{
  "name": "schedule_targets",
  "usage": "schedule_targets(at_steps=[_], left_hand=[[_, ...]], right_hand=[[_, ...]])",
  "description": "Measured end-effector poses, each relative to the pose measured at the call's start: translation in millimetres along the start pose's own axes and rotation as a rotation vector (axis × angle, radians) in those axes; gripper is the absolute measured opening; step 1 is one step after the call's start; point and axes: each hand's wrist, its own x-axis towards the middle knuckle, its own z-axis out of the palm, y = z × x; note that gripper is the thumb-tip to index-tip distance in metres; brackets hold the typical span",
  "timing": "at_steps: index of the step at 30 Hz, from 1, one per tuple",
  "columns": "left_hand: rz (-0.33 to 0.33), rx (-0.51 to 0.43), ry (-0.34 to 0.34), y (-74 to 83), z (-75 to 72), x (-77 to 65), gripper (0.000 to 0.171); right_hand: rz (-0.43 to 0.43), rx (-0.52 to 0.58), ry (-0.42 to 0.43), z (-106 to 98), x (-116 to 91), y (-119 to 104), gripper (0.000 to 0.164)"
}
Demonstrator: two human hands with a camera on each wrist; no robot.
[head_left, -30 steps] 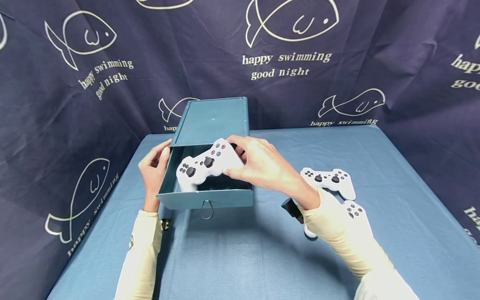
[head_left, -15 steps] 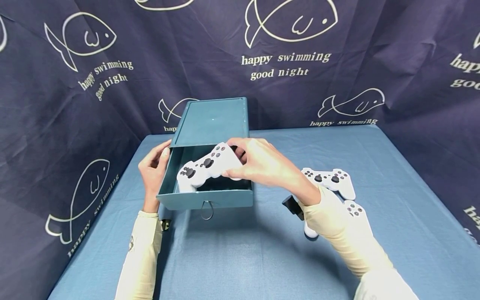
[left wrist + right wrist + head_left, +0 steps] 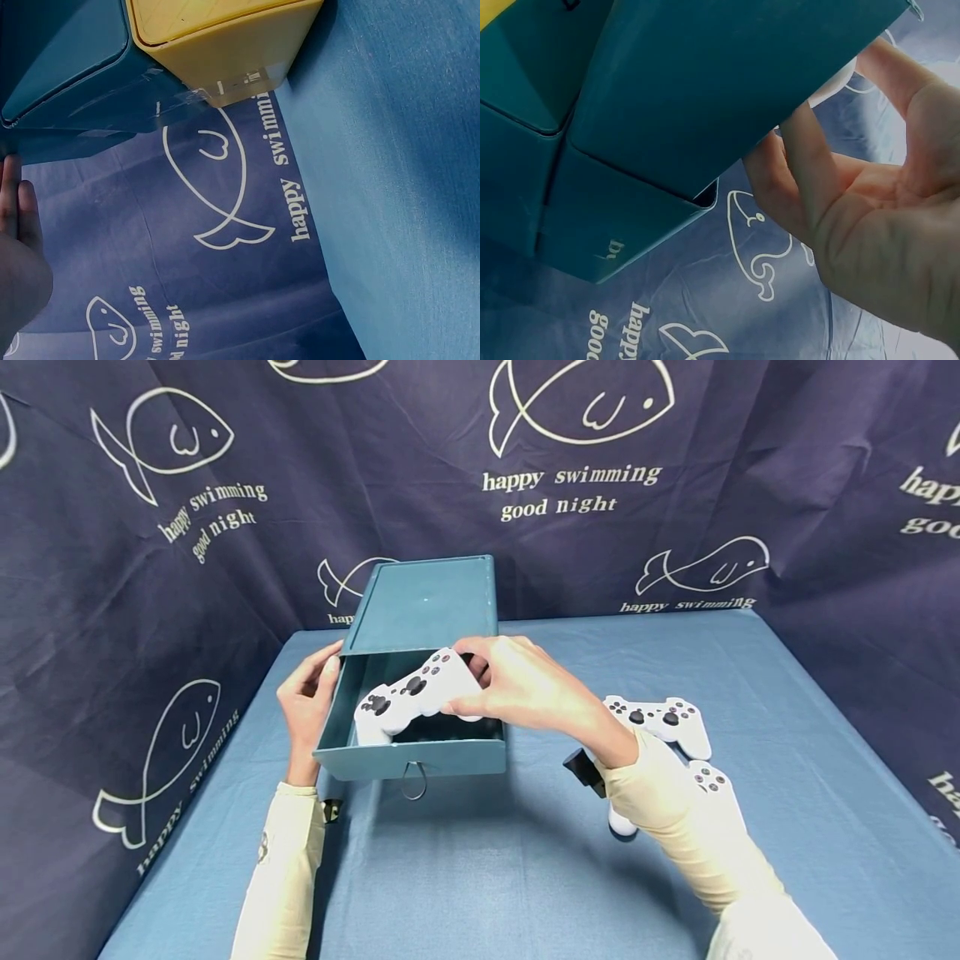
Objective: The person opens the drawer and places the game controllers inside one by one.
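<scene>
white controller [image 3: 412,697] tilts into the drawer [image 3: 457,760]!
right hand [image 3: 521,685], fingers clamped on it; left hand [image 3: 307,706] touches the drawer's left side, fingers straight, apparently unclamped.

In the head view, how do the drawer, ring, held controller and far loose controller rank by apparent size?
1. Drawer
2. Held controller, partly hidden
3. Far loose controller, partly hidden
4. Ring

Nearness may explain the controllers' difference.

The drawer [image 3: 465,758] looks like smooth plastic, its front ring [image 3: 424,782] metallic; the controller [image 3: 411,695] in its opening, smooth plastic. Matt cloth [image 3: 480,868] lies below it, creased fabric [image 3: 577,556] behind.
</scene>
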Motion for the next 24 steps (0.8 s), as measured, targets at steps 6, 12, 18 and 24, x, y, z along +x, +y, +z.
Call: schedule_targets(at_steps=[6,12,18,24], left_hand=[[0.005,-0.023,0.017,-15.3,-3.0,0.7,0.024],[0.007,-0.047,0.018,-35.9,-8.9,1.6,0.024],[0.004,-0.036,0.012,-34.5,-9.0,2.0,0.024],[0.003,-0.047,0.018,-23.9,-5.3,1.5,0.024]], right_hand=[[-0.008,-0.011,0.008,1.1,-0.3,1.4,0.048],[-0.016,-0.046,0.014,1.2,-0.1,1.4,0.052],[0.015,-0.070,0.029,-1.5,-1.7,0.7,0.065],[-0.029,-0.013,0.038,-1.9,-3.7,3.5,0.061]])
